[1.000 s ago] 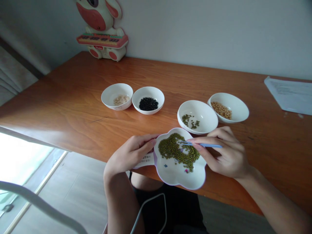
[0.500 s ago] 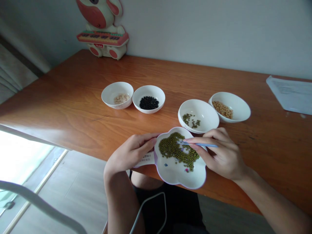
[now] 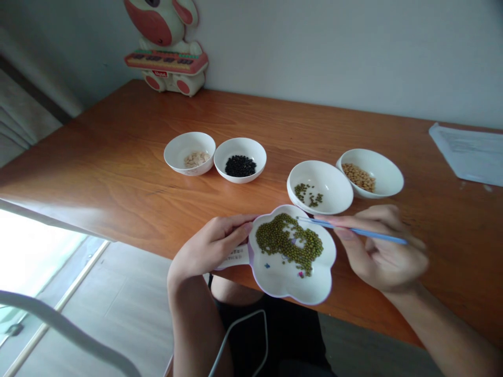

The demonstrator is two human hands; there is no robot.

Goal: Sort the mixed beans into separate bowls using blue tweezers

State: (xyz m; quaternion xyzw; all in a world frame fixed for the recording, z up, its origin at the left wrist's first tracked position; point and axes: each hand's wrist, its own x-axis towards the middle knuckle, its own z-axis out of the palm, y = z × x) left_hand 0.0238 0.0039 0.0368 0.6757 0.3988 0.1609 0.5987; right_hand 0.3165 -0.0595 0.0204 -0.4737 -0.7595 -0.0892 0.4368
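My left hand (image 3: 216, 243) is closed around the handle of a flower-shaped white dish (image 3: 271, 285) with a purple rim. Green mung beans (image 3: 275, 233) are spread over its upper part. In my right hand (image 3: 387, 248) is a pair of slim blue tweezers (image 3: 365, 233), pinched between thumb and fingers. Their tips lie over the dish's upper edge, with what looks like a small dark bean at the end. Just beyond the dish stands a white bowl (image 3: 334, 191) with some mung beans in it.
Farther right is a bowl of tan beans (image 3: 389, 178). To the left are a bowl of black beans (image 3: 253, 152) and a bowl of pale flat pieces (image 3: 176, 152). A toy keyboard figure (image 3: 168, 57) stands at the back; a paper in a sleeve (image 3: 471, 154) lies right.
My right hand and the tweezers have moved right; the tips have left the middle of the beans for the dish's upper edge. My left hand and the dish stay in place.
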